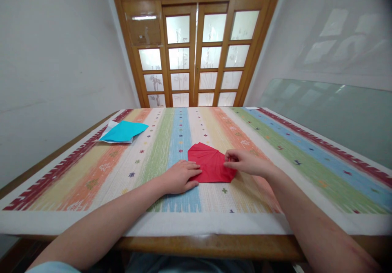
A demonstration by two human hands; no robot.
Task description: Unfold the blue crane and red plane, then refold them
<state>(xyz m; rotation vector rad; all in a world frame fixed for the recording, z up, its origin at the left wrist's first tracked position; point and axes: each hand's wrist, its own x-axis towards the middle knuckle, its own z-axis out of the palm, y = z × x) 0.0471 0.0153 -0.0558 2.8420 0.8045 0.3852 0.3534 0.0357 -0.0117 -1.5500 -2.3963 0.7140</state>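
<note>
Here, a wooden tabletop is carrying a woven cloth striped lengthwise in red, yellow, orange, green, blue and cream, dotted with small stitched motifs. White walls are closing in the room on both sides, and a wooden door with frosted glass panes is standing at the far end. Far to the left, near the cloth's edge, a sheet of bright blue paper is lying flat on a white sheet, well apart from both hands.

The left hand is reaching in from the lower left on a bare forearm, palm down and fingers spread flat, pressing on the near left edge of a red folded paper. That paper is lying at the middle of the cloth, across the blue and cream stripes; it is matte and thin, with creases fanning out from one point and a rounded far edge. On its right, the right hand is curling its fingers, pinching the paper's right edge between thumb and fingertips. Against the right wall, a pale green glass pane is leaning.
</note>
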